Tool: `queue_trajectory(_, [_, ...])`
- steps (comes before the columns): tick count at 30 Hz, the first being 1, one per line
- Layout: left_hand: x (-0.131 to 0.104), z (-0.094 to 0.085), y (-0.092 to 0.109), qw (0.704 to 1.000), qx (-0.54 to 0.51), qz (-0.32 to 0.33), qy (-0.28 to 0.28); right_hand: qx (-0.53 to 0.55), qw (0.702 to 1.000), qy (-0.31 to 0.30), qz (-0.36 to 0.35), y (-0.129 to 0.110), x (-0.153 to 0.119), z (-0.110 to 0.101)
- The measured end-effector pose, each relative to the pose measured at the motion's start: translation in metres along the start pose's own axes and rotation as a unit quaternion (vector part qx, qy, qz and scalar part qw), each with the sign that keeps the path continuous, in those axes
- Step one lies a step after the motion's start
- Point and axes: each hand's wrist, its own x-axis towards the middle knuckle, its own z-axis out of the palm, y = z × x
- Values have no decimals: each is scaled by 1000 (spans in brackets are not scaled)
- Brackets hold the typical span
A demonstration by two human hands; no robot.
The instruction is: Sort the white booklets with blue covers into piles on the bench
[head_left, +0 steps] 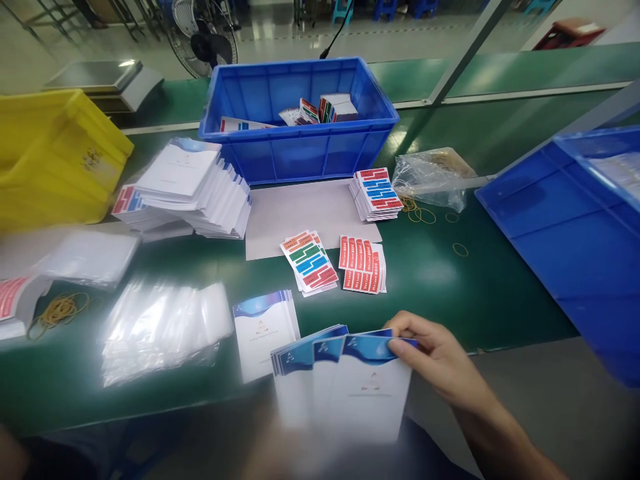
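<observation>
A fanned set of white booklets [373, 407] with blue wavy tops stands tilted up at the table's near edge. My right hand [433, 357] pinches the top right corner of the front booklet between thumb and fingers. My left hand [280, 433] is a blur at the fan's lower left; it supports the booklets there, though its fingers are smeared. Just left of the fan, a small stack of similar booklets [263, 340] lies on the table. Beyond are multicoloured label sheets [311, 261] and red label sheets [361, 265].
A blue bin [300, 150] holding printed cards stands at the back. Tall booklet piles [175, 173], a yellow bin [45, 160] and clear plastic bags [160, 327] occupy the left. On the right are a label stack [377, 193], rubber bands [417, 212] and a tilted blue bin [560, 247].
</observation>
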Motion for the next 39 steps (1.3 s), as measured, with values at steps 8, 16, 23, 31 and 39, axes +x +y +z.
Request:
queue_trajectory(8, [12, 4, 9, 1000, -3, -4, -9, -29, 980, 153, 121, 31, -4, -85])
queue_trajectory(16, [10, 11, 7, 999, 40, -16, -2, -214, 976, 32, 7, 28, 5, -19])
queue_trajectory(23, [7, 17, 5, 998, 58, 8, 7, -202, 977, -40, -45, 11, 9, 23])
queue_trajectory(31, [8, 18, 5, 999, 50, 16, 1, -290, 927, 15, -239, 12, -5, 15])
queue_trajectory(39, [8, 16, 4, 999, 40, 8, -10, -210, 966, 9, -150, 12, -9, 17])
